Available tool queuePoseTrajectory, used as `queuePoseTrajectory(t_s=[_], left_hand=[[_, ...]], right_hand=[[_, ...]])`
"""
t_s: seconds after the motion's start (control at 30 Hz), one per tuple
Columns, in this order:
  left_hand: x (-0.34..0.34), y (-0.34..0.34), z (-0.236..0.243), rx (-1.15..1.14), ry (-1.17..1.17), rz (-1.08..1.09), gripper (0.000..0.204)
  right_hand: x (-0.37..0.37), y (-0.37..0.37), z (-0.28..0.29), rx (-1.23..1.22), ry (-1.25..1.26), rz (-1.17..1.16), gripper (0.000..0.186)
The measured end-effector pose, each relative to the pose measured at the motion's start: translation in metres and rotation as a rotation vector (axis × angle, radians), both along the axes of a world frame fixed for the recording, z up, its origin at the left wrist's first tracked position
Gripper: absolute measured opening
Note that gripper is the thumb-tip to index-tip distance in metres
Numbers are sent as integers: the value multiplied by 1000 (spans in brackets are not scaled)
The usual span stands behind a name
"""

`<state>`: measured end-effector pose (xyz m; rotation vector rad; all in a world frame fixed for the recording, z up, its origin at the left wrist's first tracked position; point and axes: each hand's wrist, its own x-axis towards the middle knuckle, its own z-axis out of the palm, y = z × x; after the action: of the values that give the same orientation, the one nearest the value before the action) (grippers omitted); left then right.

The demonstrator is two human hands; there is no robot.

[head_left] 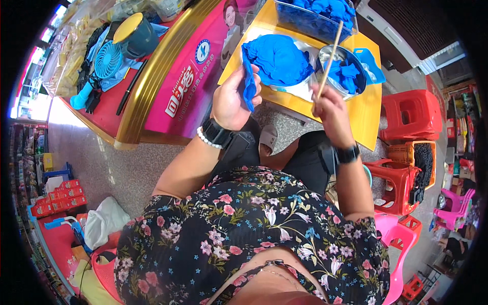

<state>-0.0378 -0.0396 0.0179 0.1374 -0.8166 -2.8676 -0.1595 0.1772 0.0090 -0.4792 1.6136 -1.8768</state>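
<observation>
My left hand (230, 104) is closed round a strip of bright blue, limp material (249, 90), which hangs down past the fingers. In my right hand (333, 114) is a thin wooden stick (331, 58), gripped near its lower end and slanting up to the right. Just beyond the hands a heaped blue pile (277, 60), soft and crumpled, lies on something white on the yellow table (365, 119). Beside it, past the right hand, stands a round metal bowl (362, 80) with smaller blue pieces inside. Whether the blue material is cloth or thin rubber I cannot tell.
A clear bin (305, 26) with more blue material stands at the table's far end. A blue plastic holder (373, 66) is right of the bowl. On the left, a gold-edged counter (133, 96) carries a small blue fan (108, 60). Red stools (412, 114) stand at right.
</observation>
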Motion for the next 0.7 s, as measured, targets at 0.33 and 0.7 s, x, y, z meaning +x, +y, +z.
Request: queuePoseTrajectory(t_s=[0.33, 0.7], left_hand=[[-21, 22, 21, -133, -212, 394, 28], [-20, 39, 30, -350, -27, 537, 24]], right_hand=[[79, 58, 26, 60, 37, 254, 27], [92, 66, 27, 187, 212, 152, 25]])
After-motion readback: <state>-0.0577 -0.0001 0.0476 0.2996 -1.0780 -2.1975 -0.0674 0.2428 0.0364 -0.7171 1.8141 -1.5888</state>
